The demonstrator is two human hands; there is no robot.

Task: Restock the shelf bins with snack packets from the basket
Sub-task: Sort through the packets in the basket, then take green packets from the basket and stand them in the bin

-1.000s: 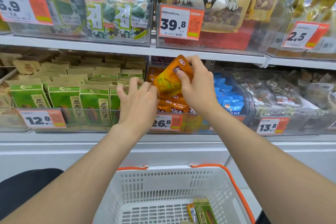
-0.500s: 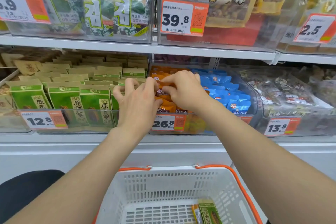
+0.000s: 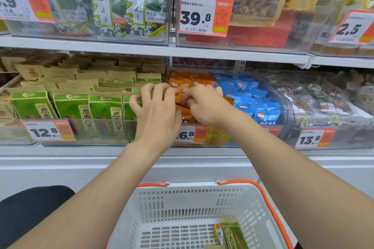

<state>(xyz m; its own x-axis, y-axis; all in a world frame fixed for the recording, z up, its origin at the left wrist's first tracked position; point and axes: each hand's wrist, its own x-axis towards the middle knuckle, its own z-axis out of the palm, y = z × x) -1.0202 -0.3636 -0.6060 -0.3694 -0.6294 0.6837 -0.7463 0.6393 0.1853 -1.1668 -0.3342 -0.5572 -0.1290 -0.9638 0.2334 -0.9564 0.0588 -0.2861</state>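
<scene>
Head view, shelf level. Landmark: the clear bin [image 3: 284, 105] holding orange packets [image 3: 183, 82] in its left half and blue packets [image 3: 253, 98] in its right half.

Both hands are inside this bin, over the front rows of the orange packets.

Left hand [image 3: 155, 116]: fingers bent above the packets by the bin's left wall, thumb against an orange packet. Whether it actually clasps one cannot be determined.

Right hand [image 3: 205, 105]: fingers curled down into the orange packets and pinching them, knuckles just beside the blue packets. The fingertips of the two hands nearly meet.

A price tag [image 3: 194, 134] on the bin's front is partly covered by the left wrist.

Left of the bin stand rows of upright green packets [image 3: 70, 107].

Below and in front of the bin sits the white basket [image 3: 182, 195] with orange handles. It holds one green packet [image 3: 234, 235] and a small orange packet [image 3: 219, 233], touching, toward its right side.
</scene>
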